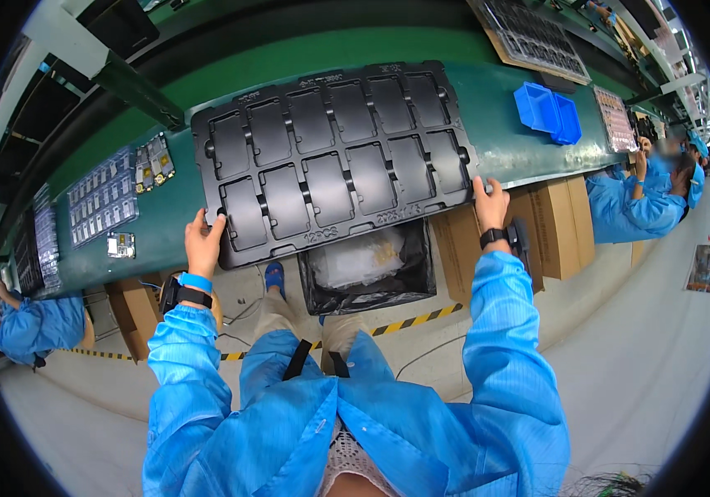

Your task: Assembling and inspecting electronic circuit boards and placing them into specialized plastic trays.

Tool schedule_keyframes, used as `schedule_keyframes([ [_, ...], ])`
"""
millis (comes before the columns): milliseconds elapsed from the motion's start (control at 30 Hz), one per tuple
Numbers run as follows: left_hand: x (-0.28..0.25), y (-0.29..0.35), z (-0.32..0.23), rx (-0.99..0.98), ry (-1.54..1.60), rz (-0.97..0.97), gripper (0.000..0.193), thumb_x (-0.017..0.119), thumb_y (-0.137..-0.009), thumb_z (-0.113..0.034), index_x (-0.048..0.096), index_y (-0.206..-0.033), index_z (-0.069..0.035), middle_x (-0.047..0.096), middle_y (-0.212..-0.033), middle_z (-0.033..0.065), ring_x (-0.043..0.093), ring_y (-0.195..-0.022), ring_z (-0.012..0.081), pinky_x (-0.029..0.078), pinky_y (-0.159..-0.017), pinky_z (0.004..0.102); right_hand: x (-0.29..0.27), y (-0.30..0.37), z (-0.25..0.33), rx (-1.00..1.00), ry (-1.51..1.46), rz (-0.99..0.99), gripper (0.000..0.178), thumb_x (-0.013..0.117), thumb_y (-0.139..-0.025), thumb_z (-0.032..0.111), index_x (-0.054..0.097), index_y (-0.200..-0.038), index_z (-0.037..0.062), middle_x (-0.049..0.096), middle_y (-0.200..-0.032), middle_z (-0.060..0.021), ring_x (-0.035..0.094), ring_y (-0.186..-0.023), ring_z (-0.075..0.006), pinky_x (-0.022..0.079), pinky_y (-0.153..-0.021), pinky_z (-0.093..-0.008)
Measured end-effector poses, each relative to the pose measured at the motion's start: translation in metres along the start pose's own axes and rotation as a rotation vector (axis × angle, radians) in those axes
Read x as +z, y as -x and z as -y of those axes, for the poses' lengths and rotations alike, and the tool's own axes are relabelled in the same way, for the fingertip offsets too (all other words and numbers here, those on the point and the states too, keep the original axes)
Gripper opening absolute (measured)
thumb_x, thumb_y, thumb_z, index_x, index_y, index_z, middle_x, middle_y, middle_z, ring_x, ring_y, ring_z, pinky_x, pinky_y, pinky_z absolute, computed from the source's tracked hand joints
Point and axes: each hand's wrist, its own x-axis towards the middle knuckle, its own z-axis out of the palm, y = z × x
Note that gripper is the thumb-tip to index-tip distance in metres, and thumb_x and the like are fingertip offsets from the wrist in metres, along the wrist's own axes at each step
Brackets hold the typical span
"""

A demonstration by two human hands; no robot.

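A large black plastic tray (318,129) with two rows of shaped pockets spans the green workbench, its near edge jutting out over the front. Nothing lies in the pockets that I can see. My left hand (203,242) grips the tray's near left corner, thumb on top of the rim. At the near right corner, my right hand (490,204) pinches the edge in the same way. Both forearms reach forward in blue sleeves, and the undersides of the fingers are partly hidden by the tray.
Left on the green bench (174,217) are circuit boards (154,162), a single small board (121,245) and a clear tray of parts (103,197). Blue bins (547,113) stand right. Below are a black-lined bin (369,290) and cardboard boxes (555,228). Co-workers sit at both sides.
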Motion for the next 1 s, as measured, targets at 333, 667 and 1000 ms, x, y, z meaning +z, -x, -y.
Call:
schedule_keyframes([
  [333, 0.021, -0.037, 0.030, -0.068, 0.022, 0.034, 0.055, 0.066, -0.075, -0.032, 0.052, -0.113, 0.005, 0.058, -0.082, 0.0146, 0.054, -0.072, 0.0248, 0.044, -0.067, 0.0344, 0.001, -0.037, 0.050, -0.020, 0.111, 0.153, 0.043, 0.058, -0.078, 0.042, 0.060, -0.106, 0.0094, 0.062, -0.090, -0.0206, 0.057, -0.088, -0.0360, 0.045, -0.075, -0.0416],
  [667, 0.009, -0.019, 0.010, -0.322, -0.164, 0.087, 0.070, 0.049, -0.077, -0.057, 0.059, -0.092, 0.011, 0.058, -0.093, 0.0294, 0.055, -0.094, 0.0395, 0.041, -0.085, 0.0406, -0.001, -0.023, 0.041, 0.225, -0.231, 0.346, 0.059, 0.053, -0.080, 0.048, 0.051, -0.115, 0.0002, 0.057, -0.108, -0.0213, 0.054, -0.102, -0.0331, 0.041, -0.086, -0.0358],
  [1000, 0.024, 0.007, -0.005, -0.097, -0.248, -0.127, 0.056, 0.049, -0.083, -0.045, 0.055, -0.093, 0.010, 0.052, -0.092, 0.0294, 0.050, -0.086, 0.0444, 0.041, -0.079, 0.0458, 0.010, -0.023, 0.038, -0.143, 0.162, 0.161, 0.052, 0.042, -0.086, 0.044, 0.055, -0.090, -0.0064, 0.057, -0.087, -0.0290, 0.052, -0.086, -0.0448, 0.040, -0.073, -0.0460],
])
